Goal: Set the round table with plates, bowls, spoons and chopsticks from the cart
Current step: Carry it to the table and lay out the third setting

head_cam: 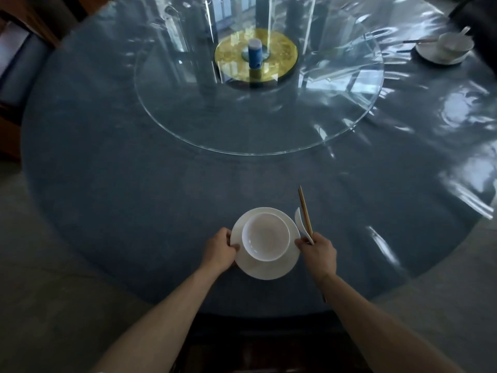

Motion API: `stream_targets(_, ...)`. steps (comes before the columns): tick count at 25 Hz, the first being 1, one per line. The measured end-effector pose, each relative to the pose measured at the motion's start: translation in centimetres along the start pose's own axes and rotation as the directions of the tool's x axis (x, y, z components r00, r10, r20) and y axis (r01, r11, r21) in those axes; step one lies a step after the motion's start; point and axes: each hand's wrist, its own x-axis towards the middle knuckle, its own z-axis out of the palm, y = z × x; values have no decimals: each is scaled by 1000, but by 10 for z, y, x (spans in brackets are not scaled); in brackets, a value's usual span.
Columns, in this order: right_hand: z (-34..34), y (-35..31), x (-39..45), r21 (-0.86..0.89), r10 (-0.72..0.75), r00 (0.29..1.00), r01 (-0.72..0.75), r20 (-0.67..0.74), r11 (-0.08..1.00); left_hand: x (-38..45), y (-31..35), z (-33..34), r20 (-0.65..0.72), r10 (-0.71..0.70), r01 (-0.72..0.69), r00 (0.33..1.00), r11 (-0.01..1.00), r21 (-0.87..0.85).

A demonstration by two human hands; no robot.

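A white plate (269, 269) lies near the front edge of the round blue table (134, 197), with a white bowl (265, 236) standing on it. My left hand (220, 250) grips the plate's left rim. Just right of the plate, my right hand (318, 253) holds a white spoon (300, 222) and a pair of wooden chopsticks (305, 211), which point away from me. A second setting sits at the far right: a plate (433, 56), a bowl (454, 44) with a spoon (464, 30) in it, and chopsticks (419, 41) beside it.
A large glass turntable (188, 135) covers the table's middle, with a gold disc (285, 53) and a blue cylinder (255, 53) at its centre. A chair (16, 65) stands at the far left. A dark chair back (478, 12) shows at the far right.
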Motion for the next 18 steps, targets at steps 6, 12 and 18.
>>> stream_targets(6,1,3,4,-49,4,1000,-3,12,999,-1,0,4,-11,26,-25,1000,993,113)
stream_targets(12,-11,2,-4,-45,-69,998,69,2,997,-12,3,4,-102,150,-108,983,938,330)
stream_targets(18,-41,-13,-14,34,-166,986,167,-32,985,-36,4,-8,-280,230,-161,932,955,249)
